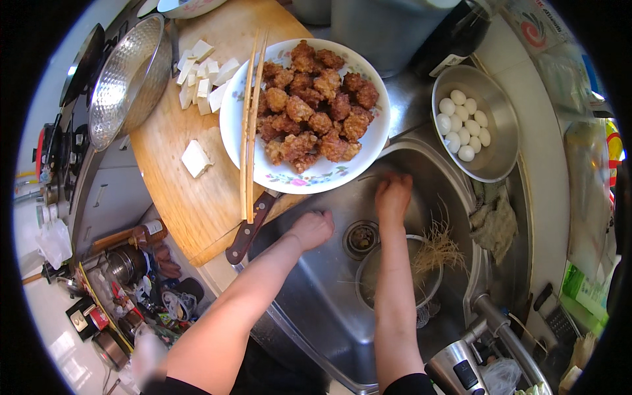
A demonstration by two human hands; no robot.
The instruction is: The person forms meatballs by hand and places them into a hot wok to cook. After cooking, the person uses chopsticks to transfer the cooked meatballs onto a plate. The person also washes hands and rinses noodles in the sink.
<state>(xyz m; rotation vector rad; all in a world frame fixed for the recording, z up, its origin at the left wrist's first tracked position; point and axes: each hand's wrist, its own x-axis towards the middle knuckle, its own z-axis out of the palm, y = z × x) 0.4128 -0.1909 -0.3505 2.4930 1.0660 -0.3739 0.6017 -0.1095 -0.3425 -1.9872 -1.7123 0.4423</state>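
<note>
My left hand [312, 230] is over the stainless steel sink [316, 296], left of the drain [361, 239]. Its fingers are curled and their inner side is hidden. Farther up, near the sink's far wall, my right hand [393, 195] has bent fingers; whether anything is in them cannot be seen. A thin strand shows just left of it. Under my right forearm sits a round metal bowl [363, 276]. A tangle of thin, straw-coloured root-like strands [439, 252] hangs over its right rim.
A plate [301, 183] of fried chunks with chopsticks [249, 148] overhangs the sink edge. Beneath lie a cutting board [182, 212], tofu pieces [202, 79] and a knife [251, 227]. At right are a bowl of peeled eggs [501, 148], a rag [493, 222] and a faucet [513, 340].
</note>
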